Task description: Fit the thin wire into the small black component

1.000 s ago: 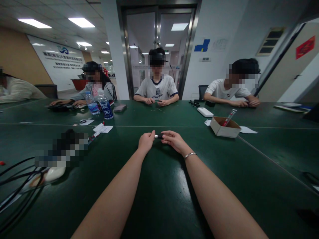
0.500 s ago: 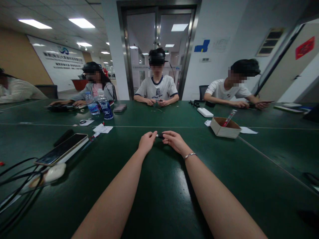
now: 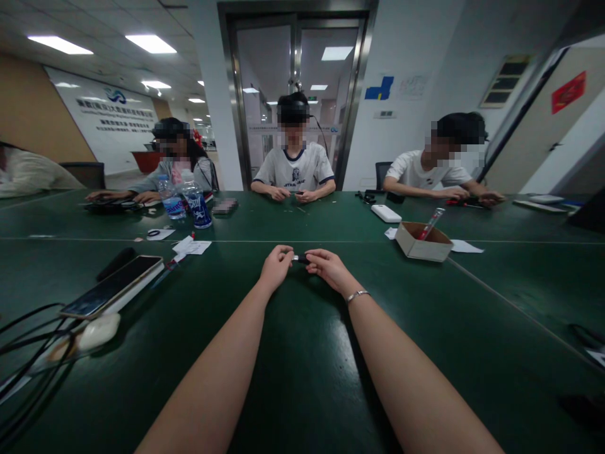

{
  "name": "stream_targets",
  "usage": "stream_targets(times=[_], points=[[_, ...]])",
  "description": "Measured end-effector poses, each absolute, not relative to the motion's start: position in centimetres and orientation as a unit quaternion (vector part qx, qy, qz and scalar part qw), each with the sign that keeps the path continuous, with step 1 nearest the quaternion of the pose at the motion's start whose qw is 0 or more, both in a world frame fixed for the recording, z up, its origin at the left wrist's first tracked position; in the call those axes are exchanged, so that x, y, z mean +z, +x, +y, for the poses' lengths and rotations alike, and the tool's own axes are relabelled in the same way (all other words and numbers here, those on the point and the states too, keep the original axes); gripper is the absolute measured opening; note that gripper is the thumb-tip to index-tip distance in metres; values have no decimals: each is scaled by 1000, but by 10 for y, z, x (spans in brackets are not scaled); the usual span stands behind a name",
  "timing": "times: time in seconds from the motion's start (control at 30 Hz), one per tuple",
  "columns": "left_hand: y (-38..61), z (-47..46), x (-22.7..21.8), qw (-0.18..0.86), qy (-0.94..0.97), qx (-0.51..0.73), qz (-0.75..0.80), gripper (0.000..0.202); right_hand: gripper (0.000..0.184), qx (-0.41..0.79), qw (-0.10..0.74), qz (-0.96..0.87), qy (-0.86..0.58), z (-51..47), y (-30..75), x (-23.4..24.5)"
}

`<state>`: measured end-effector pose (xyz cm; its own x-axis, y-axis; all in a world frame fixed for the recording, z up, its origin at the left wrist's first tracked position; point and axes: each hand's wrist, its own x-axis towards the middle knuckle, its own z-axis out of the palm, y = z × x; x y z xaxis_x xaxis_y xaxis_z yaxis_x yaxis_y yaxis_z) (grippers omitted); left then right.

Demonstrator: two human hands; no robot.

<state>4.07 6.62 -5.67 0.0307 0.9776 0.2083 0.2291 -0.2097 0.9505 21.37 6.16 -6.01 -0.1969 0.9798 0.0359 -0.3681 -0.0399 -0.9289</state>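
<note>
Pinched between the fingertips of the left hand point(image 3: 275, 266) and the right hand point(image 3: 329, 268), a small dark piece point(image 3: 300, 258) with a pale, metallic-looking end is being held low over the green table point(image 3: 302, 359), straight ahead between the two forearms. Against the pictures of a moment ago, almost nothing is being altered in the hold: both hands are being kept closed on the piece at the same spot, and only the view is being shifted slightly. Judged from that, the piece is being worked in place by small finger motions rather than being carried anywhere. Across the table, the hands of the person in white point(image 3: 414, 170) on the right are being drawn together, where one was being stretched outward half a second ago.

The piece is being covered largely by the fingertips, so its shape, and whether it is one part or two, cannot be told. Whether it is touching the table is being hidden by the hands. The cables point(image 3: 28, 353) at the left edge are being cut off by the frame
</note>
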Motion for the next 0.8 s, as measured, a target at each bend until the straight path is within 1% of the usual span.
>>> stream_targets(times=[0.1, 0.2, 0.23, 0.3, 0.4, 0.53, 0.6, 0.7, 0.77, 0.8], points=[[40, 66, -57, 391, 598, 494, 495, 28, 26, 632, 530, -445, -348, 62, 214, -61], [40, 66, -60, 414, 610, 470, 485, 19, 25, 632, 528, -444, -353, 63, 213, -61], [40, 66, -61, 413, 619, 468, 478, 19, 24, 632, 527, -445, -354, 63, 213, -61], [41, 66, -63, 384, 637, 482, 464, 19, 24, 633, 528, -445, -352, 64, 213, -60], [41, 67, -64, 341, 639, 512, 461, 29, 24, 635, 528, -443, -349, 64, 214, -61], [41, 69, -65, 380, 618, 502, 471, 23, 23, 635, 524, -446, -351, 64, 214, -61], [41, 69, -64, 371, 635, 498, 460, 22, 24, 635, 522, -450, -350, 63, 213, -61], [40, 68, -63, 342, 645, 510, 455, 25, 24, 634, 522, -450, -349, 63, 213, -60], [40, 67, -62, 363, 634, 500, 465, 20, 24, 634, 521, -448, -355, 63, 213, -60], [40, 67, -62, 379, 630, 491, 467, 21, 23, 634, 521, -447, -357, 63, 213, -60]])
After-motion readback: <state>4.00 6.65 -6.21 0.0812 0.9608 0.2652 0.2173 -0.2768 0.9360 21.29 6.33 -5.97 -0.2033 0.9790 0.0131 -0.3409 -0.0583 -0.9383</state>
